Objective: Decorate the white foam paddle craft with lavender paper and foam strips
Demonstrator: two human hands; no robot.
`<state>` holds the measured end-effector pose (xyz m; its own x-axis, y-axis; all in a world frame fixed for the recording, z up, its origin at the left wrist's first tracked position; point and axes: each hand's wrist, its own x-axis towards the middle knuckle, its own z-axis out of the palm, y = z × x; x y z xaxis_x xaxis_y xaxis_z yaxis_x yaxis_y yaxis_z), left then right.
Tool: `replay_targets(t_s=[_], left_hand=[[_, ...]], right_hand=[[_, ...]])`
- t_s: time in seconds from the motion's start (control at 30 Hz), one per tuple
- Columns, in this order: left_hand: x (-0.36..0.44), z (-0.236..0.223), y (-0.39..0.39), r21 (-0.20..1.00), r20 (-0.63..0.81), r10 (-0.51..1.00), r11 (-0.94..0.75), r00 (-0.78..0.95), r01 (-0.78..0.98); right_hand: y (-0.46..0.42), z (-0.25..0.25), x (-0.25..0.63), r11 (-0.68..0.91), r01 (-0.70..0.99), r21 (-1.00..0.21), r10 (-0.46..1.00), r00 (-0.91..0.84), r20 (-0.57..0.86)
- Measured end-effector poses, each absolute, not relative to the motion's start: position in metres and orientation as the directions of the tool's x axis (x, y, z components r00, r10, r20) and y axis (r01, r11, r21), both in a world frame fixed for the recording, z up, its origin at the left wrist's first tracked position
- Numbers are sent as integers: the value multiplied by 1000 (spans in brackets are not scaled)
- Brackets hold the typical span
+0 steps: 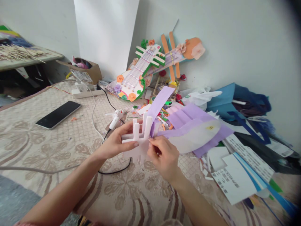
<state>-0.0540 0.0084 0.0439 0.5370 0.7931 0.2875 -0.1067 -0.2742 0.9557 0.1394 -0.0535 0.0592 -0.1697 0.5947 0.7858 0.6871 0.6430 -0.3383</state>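
Note:
My left hand (119,141) is closed around a white foam-board piece (134,150) with upright prongs, its thumb across the front and its fingers behind. At the piece's right side, my right hand (164,153) pinches the lower part of a purple paper strip (161,102) against the foam edge. The strip's free end rises up and to the right, above both hands. Behind my left hand a white glue gun (115,120) lies on the table. Larger purple paper sheets (188,117) spread out to the right, behind my right hand.
A black phone (58,114) lies at the left. Decorated cardboard instruments (141,69) lean against the wall at the back. Cables (94,113) cross the table near a power strip (88,93). On the right are a blue bag (223,99) and white board scraps (232,179).

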Motion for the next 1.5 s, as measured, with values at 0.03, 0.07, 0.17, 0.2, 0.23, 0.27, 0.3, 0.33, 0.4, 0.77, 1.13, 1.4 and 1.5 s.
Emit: replay_targets(t_s=[0.03,0.07,0.17,0.2,0.23,0.27,0.3,0.33,0.4,0.77,1.13,1.4,1.5], left_hand=[[-54,44,9,955,289,791,-274,538,-110],[-54,43,9,955,290,790,-273,540,-114],[-54,43,9,956,288,791,-270,540,-115],[-54,43,8,956,288,793,-271,537,-112],[-54,43,8,956,288,796,-273,533,-108],[-54,44,8,956,288,797,-276,531,-104],[-54,45,8,956,287,798,-277,530,-101],[-53,46,8,955,287,797,-278,531,-100],[-53,46,7,955,288,795,-277,534,-103],[-54,46,7,960,274,802,-257,531,-108],[-53,47,7,965,258,809,-235,528,-112],[-55,45,6,966,259,807,-228,531,-125],[-55,45,6,964,263,806,-233,530,-124]], right_hand=[[-53,59,139,643,687,-338,594,-170,786],[-53,59,139,643,687,-338,595,-169,786],[-53,58,139,642,690,-336,591,-165,790],[-53,57,139,643,688,-337,590,-164,790],[-53,57,139,644,686,-338,590,-164,791],[-53,57,139,645,685,-339,590,-163,791],[-54,57,139,646,683,-341,591,-164,790],[-54,57,139,645,683,-343,591,-162,790],[-55,57,140,645,683,-343,590,-160,791],[-53,59,139,636,687,-351,598,-151,788],[-53,56,140,636,686,-354,600,-151,785],[-53,56,139,632,692,-349,603,-157,782],[-54,56,139,634,689,-352,605,-157,781]])
